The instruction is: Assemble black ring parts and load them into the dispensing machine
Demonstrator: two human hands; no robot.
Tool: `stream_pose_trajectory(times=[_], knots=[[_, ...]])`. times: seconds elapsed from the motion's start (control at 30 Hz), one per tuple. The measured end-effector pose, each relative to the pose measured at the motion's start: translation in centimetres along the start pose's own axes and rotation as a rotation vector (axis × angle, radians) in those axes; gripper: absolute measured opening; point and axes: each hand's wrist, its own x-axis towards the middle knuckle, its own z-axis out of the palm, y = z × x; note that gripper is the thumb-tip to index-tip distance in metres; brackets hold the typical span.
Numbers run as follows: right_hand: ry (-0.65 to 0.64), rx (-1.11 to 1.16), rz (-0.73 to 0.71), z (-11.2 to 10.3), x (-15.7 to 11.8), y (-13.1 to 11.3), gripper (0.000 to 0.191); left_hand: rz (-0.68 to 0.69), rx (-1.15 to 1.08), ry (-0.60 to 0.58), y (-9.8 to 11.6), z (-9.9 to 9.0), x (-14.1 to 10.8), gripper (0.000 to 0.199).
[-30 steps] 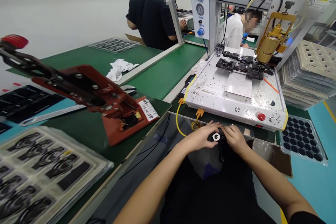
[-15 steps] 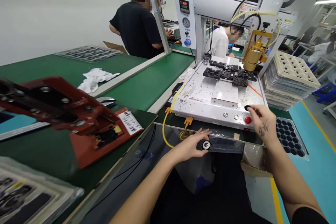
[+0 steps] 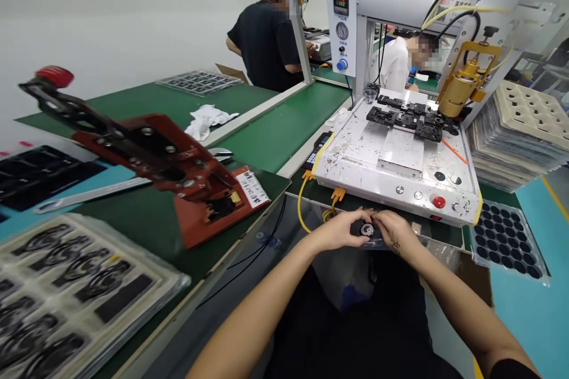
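Note:
My left hand [image 3: 344,230] grips a small round black part [image 3: 367,229] with a pale silvery centre, held low in front of the machine's front edge. Close against it, my right hand [image 3: 393,231] has its fingers pinched together at the part's right edge. Whether anything else sits in those fingertips is hidden. On the white machine base [image 3: 355,160] behind lie a black disc [image 3: 440,176] and a shiny grey disc [image 3: 456,179], near the red button [image 3: 438,202]. Black fixtures [image 3: 409,117] stand farther back, beside a brass-coloured press head [image 3: 460,92].
A red lever press [image 3: 178,172] stands at left, with a tray of black parts [image 3: 84,284] before it. At right are a sheet of black discs [image 3: 511,240] and stacked trays [image 3: 520,124]. Two people [image 3: 269,29] work beyond. Yellow cables [image 3: 302,207] hang near my left hand.
My right hand has left the machine base and come down to the round part in my left hand. The black disc it held now lies on the base. The view has shifted left.

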Motion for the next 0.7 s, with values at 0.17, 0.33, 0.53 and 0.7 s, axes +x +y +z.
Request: stream_pose_trajectory(times=[0.17,0.33,0.53,0.7], knots=[[0.018,-0.048,0.043,2.5,-0.2,1.8,0.023,0.001,0.024,0.031,-0.4,-0.9,-1.1,0.036],[-0.039,-0.176,0.03,3.1,-0.3,1.6,0.021,0.016,0.07,0.021,-0.6,-0.2,-1.6,0.032],[-0.064,-0.302,-0.08,4.5,-1.1,2.8,0.024,0.036,0.165,-0.047,-0.8,-0.5,-1.5,0.028],[-0.085,-0.275,-0.165,4.9,-2.1,3.7,0.027,0.024,0.16,-0.096,-0.5,-1.2,-1.3,0.028]])
